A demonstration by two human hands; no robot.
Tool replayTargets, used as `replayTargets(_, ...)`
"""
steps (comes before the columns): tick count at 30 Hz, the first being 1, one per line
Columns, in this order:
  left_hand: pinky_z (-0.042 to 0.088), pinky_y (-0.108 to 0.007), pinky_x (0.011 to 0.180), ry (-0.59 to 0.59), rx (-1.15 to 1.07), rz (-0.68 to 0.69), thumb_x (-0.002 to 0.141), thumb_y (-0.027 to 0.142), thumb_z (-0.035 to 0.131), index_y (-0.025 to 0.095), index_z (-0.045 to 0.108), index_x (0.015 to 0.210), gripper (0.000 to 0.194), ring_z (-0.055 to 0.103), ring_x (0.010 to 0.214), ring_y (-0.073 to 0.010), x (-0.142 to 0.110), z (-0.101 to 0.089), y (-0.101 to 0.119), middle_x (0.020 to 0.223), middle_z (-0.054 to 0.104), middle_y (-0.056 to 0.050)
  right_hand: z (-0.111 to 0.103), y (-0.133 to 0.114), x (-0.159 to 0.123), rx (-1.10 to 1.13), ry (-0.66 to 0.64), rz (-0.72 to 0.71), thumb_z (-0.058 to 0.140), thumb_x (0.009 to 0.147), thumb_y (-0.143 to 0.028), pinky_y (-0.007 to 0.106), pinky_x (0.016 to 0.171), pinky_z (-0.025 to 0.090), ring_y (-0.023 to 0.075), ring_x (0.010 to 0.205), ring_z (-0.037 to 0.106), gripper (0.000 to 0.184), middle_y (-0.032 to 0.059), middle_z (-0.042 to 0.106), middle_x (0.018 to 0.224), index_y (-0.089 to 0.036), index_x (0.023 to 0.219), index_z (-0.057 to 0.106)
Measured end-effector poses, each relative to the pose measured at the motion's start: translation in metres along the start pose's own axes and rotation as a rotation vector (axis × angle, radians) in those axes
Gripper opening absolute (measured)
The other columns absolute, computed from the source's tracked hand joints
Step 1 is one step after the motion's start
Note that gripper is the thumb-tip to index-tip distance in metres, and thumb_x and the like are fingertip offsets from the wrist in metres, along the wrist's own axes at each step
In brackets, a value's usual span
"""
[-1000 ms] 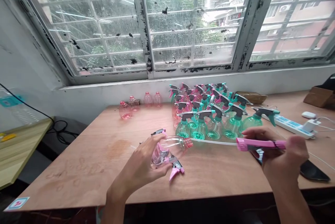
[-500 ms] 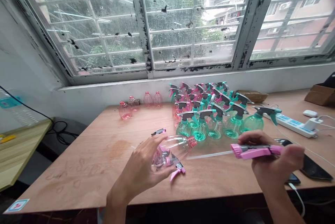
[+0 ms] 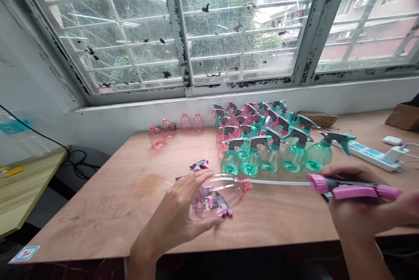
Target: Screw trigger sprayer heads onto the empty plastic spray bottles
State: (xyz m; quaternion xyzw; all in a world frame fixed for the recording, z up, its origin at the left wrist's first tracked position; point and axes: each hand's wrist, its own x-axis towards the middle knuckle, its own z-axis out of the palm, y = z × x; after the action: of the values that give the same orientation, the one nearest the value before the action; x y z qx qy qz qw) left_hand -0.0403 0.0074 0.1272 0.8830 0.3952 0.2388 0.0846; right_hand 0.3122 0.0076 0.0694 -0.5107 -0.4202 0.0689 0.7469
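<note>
My left hand [image 3: 183,210] is wrapped round a clear pink bottle [image 3: 225,187], tilted on its side with the threaded neck facing right. In my right hand [image 3: 356,214] is a pink and grey spray trigger head [image 3: 347,188], held sideways. Its thin white tube [image 3: 278,182] points left, with the tip at the bottle's mouth; whether it is inside I cannot tell. Behind the bottle lie loose pink and grey trigger heads [image 3: 200,165], some seen through its clear wall.
Several green and pink spray bottles [image 3: 250,166] stand grouped at the back. Empty pink bottles [image 3: 157,137] stand at the back left. On the right are a white power strip [image 3: 366,155] with cables and a cardboard box [image 3: 402,116]. A window spans the wall behind.
My right hand has moved right with the trigger head, and its tube has come level with the bottle's mouth. The bottle in my left hand has shifted slightly right.
</note>
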Motion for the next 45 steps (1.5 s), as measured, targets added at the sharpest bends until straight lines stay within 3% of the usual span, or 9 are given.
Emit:
replayTargets(3, 0.047, -0.052, 0.116, -0.025, -0.063, 0.022, 0.08, 0.042, 0.082, 0.037, 0.032, 0.151, 0.086, 0.052, 0.14, -0.0335, -0.002, 0.006, 0.001, 0.153, 0.055, -0.006, 0.013, -0.009, -0.013, 0.027, -0.099, -0.112, 0.012, 0.078, -0.095, 0.039, 0.056, 0.045, 0.0285, 0.057, 0.063, 0.093, 0.0081, 0.065, 0.057, -0.023, 0.057, 0.067)
replayTargets(9, 0.046, -0.062, 0.114, 0.153, -0.393, -0.009, 0.076, 0.056, 0.081, 0.044, 0.007, 0.158, 0.111, 0.051, 0.14, -0.0407, -0.008, 0.022, 0.002, 0.157, 0.046, -0.012, 0.035, -0.021, -0.036, 0.246, -0.581, 0.101, 0.036, 0.073, -0.095, 0.034, 0.061, 0.052, 0.0252, 0.07, 0.064, 0.082, 0.0043, 0.069, 0.081, -0.024, 0.091, 0.074)
replayTargets(14, 0.047, -0.062, 0.113, 0.292, -0.533, 0.022, 0.083, 0.06, 0.073, 0.043, 0.024, 0.154, 0.087, 0.047, 0.14, -0.0392, -0.001, 0.029, 0.01, 0.159, 0.036, -0.01, 0.051, -0.03, -0.049, 0.502, -0.658, 0.31, 0.057, 0.09, -0.071, 0.026, 0.054, 0.049, 0.0142, 0.06, 0.062, 0.05, -0.0011, 0.061, 0.088, -0.027, 0.109, 0.07)
replayTargets(19, 0.044, -0.058, 0.117, 0.455, -0.492, 0.106, 0.079, 0.059, 0.077, 0.042, 0.041, 0.145, 0.076, 0.031, 0.15, -0.0368, 0.003, 0.027, 0.015, 0.148, 0.044, -0.006, 0.051, -0.029, -0.048, 0.553, -0.787, 0.405, 0.086, 0.08, -0.044, 0.029, 0.062, 0.053, 0.0153, 0.057, 0.069, 0.037, -0.0031, 0.069, 0.083, -0.027, 0.109, 0.071)
replayTargets(24, 0.035, -0.059, 0.123, 0.378, -0.464, 0.042, 0.063, 0.056, 0.089, 0.044, 0.016, 0.156, 0.119, 0.027, 0.152, -0.0385, 0.003, 0.033, 0.009, 0.166, 0.02, -0.007, 0.052, -0.025, -0.041, 0.53, -0.956, 0.425, 0.085, 0.081, -0.037, 0.031, 0.062, 0.051, 0.0188, 0.059, 0.067, 0.029, -0.0011, 0.073, 0.062, -0.02, 0.098, 0.071)
replayTargets(28, 0.036, -0.059, 0.122, 0.284, -0.635, -0.083, 0.064, 0.058, 0.087, 0.04, 0.001, 0.159, 0.13, 0.033, 0.15, -0.0375, 0.004, 0.068, -0.01, 0.169, 0.013, -0.014, 0.055, -0.011, -0.06, 0.501, -0.913, 0.485, 0.078, 0.087, -0.039, 0.033, 0.057, 0.052, 0.0201, 0.056, 0.066, 0.024, -0.0008, 0.071, 0.061, -0.02, 0.093, 0.064)
replayTargets(35, 0.038, -0.066, 0.118, 0.125, -0.582, -0.183, 0.06, 0.048, 0.094, 0.045, 0.008, 0.156, 0.128, 0.037, 0.148, -0.0417, -0.026, 0.139, -0.045, 0.163, 0.029, -0.015, 0.048, 0.036, -0.114, 0.388, -0.699, 0.662, 0.08, 0.083, -0.046, 0.027, 0.047, 0.048, 0.0172, 0.047, 0.062, 0.038, -0.0021, 0.071, 0.06, -0.021, 0.1, 0.058)
replayTargets(39, 0.04, -0.066, 0.116, 0.083, -0.683, -0.229, 0.067, 0.055, 0.087, 0.044, 0.004, 0.157, 0.123, 0.031, 0.151, -0.0423, -0.038, 0.145, -0.042, 0.164, 0.023, -0.015, 0.05, 0.045, -0.118, 0.379, -0.722, 0.673, 0.077, 0.086, -0.049, 0.028, 0.044, 0.047, 0.0173, 0.043, 0.06, 0.035, -0.0014, 0.069, 0.056, -0.021, 0.093, 0.057)
replayTargets(45, 0.012, -0.066, 0.125, 0.039, -0.835, -0.25, 0.076, 0.058, 0.078, 0.04, -0.011, 0.159, 0.123, 0.012, 0.158, -0.0397, -0.036, 0.14, -0.037, 0.172, 0.008, -0.015, 0.05, 0.059, -0.119, 0.405, -0.711, 0.731, 0.077, 0.085, -0.051, 0.025, 0.043, 0.047, 0.0164, 0.041, 0.061, 0.037, -0.002, 0.07, 0.053, -0.022, 0.093, 0.055)
